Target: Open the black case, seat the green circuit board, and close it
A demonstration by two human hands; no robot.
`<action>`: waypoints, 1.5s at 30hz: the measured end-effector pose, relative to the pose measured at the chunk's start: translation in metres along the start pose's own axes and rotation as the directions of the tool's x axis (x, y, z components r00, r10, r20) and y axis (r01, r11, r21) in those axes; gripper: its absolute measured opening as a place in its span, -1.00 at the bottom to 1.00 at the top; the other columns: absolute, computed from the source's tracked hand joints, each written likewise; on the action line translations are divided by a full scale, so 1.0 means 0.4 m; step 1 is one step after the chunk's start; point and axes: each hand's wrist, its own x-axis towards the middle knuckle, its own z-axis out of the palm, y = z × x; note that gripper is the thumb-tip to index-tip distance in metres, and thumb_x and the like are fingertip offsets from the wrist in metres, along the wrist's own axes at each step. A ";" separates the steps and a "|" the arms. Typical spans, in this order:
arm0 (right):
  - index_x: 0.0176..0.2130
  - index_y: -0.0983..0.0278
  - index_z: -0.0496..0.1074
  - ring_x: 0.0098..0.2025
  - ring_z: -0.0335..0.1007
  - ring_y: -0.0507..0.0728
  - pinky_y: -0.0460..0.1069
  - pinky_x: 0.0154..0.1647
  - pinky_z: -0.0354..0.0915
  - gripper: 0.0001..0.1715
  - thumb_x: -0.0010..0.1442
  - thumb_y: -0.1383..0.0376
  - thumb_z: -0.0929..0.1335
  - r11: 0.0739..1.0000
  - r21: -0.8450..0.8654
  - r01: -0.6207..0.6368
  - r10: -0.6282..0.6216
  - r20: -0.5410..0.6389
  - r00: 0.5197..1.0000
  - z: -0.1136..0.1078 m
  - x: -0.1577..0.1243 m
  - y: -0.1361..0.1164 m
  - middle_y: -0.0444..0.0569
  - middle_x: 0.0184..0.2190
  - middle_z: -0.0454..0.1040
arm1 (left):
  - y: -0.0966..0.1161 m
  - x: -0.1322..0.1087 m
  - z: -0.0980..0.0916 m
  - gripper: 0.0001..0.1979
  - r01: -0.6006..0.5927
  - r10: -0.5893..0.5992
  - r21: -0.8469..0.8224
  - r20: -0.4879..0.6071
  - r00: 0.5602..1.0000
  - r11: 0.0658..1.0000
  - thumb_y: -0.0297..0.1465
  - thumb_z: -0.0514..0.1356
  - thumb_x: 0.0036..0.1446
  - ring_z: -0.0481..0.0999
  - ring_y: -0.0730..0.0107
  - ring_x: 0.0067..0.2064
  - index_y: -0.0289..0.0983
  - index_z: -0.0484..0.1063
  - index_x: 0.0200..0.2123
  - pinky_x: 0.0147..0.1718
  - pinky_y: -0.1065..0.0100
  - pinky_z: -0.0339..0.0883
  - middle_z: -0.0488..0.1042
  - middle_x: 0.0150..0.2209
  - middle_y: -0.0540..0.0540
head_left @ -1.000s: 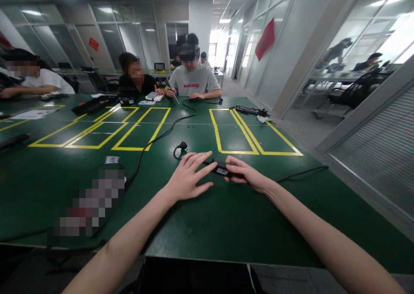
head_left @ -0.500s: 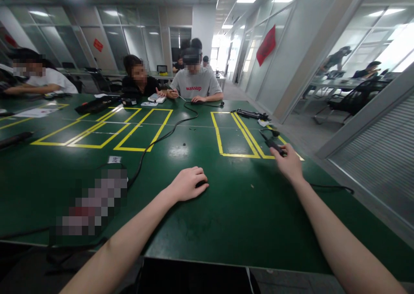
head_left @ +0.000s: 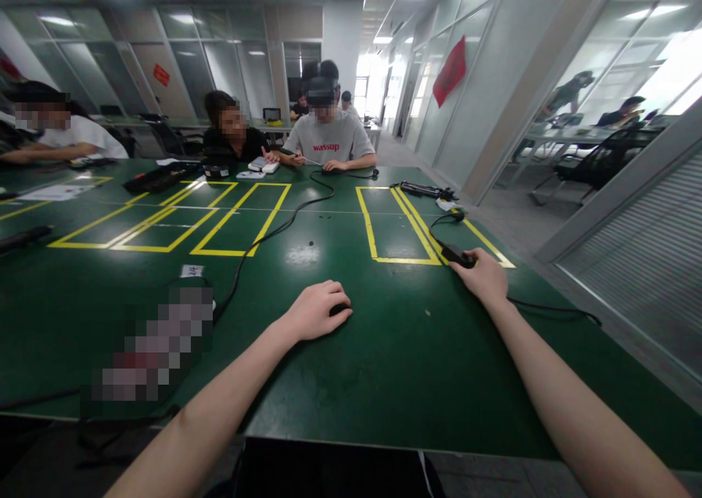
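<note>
My left hand [head_left: 321, 311] rests on the green table [head_left: 384, 381], its fingers curled over a small black object [head_left: 340, 308]. Most of that object is hidden under the palm, so its kind does not show. Farther right, my right hand [head_left: 485, 277] grips a black power adapter [head_left: 458, 256] at its near end, low over the table by a yellow tape outline. A thin cord curves from the adapter's far end up to a black plug [head_left: 456, 216]. Another black cable [head_left: 553, 308] trails rightward from behind my right wrist.
Yellow tape outlines [head_left: 376, 227] mark the table. A long black cable [head_left: 274, 231] crosses it from a blurred-out item [head_left: 159, 344] at left. A folded black tripod-like item [head_left: 425, 191] lies beyond my right hand. A person in a grey shirt [head_left: 329, 140] sits opposite, beside others.
My right hand has shifted slightly left, and the adapter has swung to lie flatter and lower. The cord to the plug now bows out to the left. My left hand stays in place.
</note>
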 end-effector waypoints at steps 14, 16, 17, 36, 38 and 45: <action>-0.02 0.33 0.51 -0.30 0.49 0.32 0.14 -0.23 0.31 -0.49 0.33 0.10 0.17 0.959 0.147 -0.242 0.253 -0.061 0.966 0.015 0.030 0.026 0.20 -0.30 0.59 | -0.002 -0.001 0.002 -0.84 0.032 -0.033 -0.060 -0.012 0.999 0.998 -0.32 0.20 0.33 0.54 0.30 -0.13 -0.23 0.57 -0.21 -0.11 0.30 0.42 0.55 -0.18 -0.08; -0.05 0.31 0.53 -0.30 0.48 0.34 0.15 -0.24 0.31 -0.49 0.34 0.10 0.16 0.963 0.126 -0.238 0.247 -0.063 0.967 0.017 0.034 0.038 0.19 -0.36 0.57 | -0.002 -0.001 0.002 -0.85 0.038 -0.039 -0.061 -0.008 0.999 0.997 -0.32 0.21 0.33 0.54 0.30 -0.13 -0.23 0.57 -0.21 -0.11 0.30 0.42 0.55 -0.18 -0.07; -0.08 0.31 0.54 -0.30 0.48 0.35 0.16 -0.23 0.31 -0.49 0.34 0.10 0.16 0.964 0.122 -0.237 0.246 -0.060 0.967 0.018 0.036 0.045 0.19 -0.39 0.56 | -0.003 -0.001 0.002 -0.85 0.041 -0.042 -0.060 -0.005 0.999 0.997 -0.32 0.21 0.33 0.54 0.30 -0.13 -0.23 0.57 -0.21 -0.11 0.30 0.42 0.55 -0.18 -0.07; -0.19 0.22 0.63 -0.18 0.50 0.35 0.11 -0.30 0.32 -0.63 0.09 0.06 0.43 0.990 -0.105 0.093 -0.081 0.110 0.991 -0.028 -0.001 -0.016 0.16 -0.17 0.58 | -0.002 -0.002 0.003 -0.85 0.046 -0.047 -0.082 -0.008 0.999 0.996 -0.32 0.21 0.33 0.54 0.30 -0.13 -0.22 0.57 -0.21 -0.10 0.29 0.42 0.55 -0.18 -0.07; -0.19 0.24 0.63 -0.20 0.51 0.34 0.10 -0.29 0.32 -0.64 0.05 0.11 0.44 0.992 -0.063 0.108 -0.101 0.106 0.989 -0.031 0.000 -0.017 0.14 -0.21 0.60 | -0.001 -0.002 0.001 -0.86 0.046 -0.047 -0.081 -0.008 0.999 0.996 -0.32 0.21 0.32 0.54 0.30 -0.14 -0.22 0.57 -0.21 -0.11 0.30 0.42 0.54 -0.18 -0.07; -0.23 0.27 0.61 -0.34 0.49 0.27 0.05 -0.38 0.28 -0.56 0.01 0.01 0.45 0.993 0.118 -0.019 0.003 0.135 0.991 -0.054 0.006 -0.026 0.04 -0.41 0.58 | -0.001 -0.002 -0.003 -0.86 0.049 -0.050 -0.095 -0.002 0.999 0.994 -0.33 0.22 0.32 0.54 0.29 -0.13 -0.23 0.57 -0.21 -0.11 0.29 0.42 0.54 -0.18 -0.07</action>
